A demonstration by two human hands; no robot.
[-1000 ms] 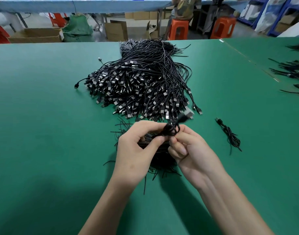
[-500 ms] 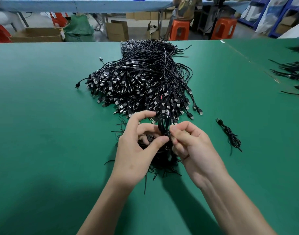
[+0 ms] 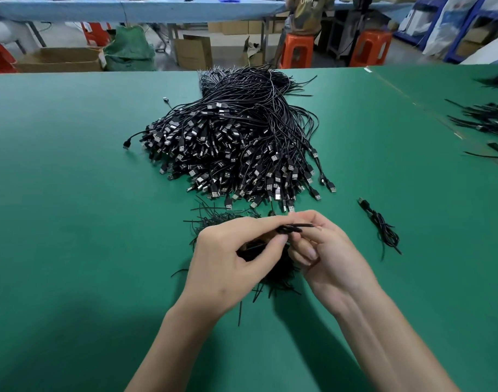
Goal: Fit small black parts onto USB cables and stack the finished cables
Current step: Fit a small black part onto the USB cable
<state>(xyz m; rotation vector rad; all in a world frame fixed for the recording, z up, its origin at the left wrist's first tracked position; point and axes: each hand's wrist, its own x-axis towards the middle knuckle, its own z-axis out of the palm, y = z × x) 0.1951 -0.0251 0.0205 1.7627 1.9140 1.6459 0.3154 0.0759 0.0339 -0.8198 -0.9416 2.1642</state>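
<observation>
On my feed both hands meet low in the middle of the green table [image 3: 72, 210], held a little above the cloth. The left hand [image 3: 228, 258] has its thumb and forefinger closed on a small coiled cable [image 3: 288, 230], with the other fingers curled beneath it. The right hand [image 3: 331, 256] sits just beside it with its fingers bent inward. Its thumb and forefinger pinch the end of a thin black strip [image 3: 308, 225] that runs level from the coil toward the right. I cannot tell whether the strip goes round the coil, because the fingers hide that spot. Under the hands lies a heap of black strips [image 3: 216, 220], with ends sticking out on the left and toward me. Just beyond it spreads the big pile of USB cables [image 3: 236, 148], plugs fanned toward me and wire ends bunched at the far side. To the right of the right hand, apart from the pile, one bundled cable [image 3: 383, 232] lies alone on the cloth. More loose cables [image 3: 485, 117] lie at the table's far right edge. Past the table I see orange stools [image 3: 297, 50], cardboard boxes [image 3: 194, 50], a green sack [image 3: 129, 49] and a person [image 3: 310, 12] seated on one stool.
</observation>
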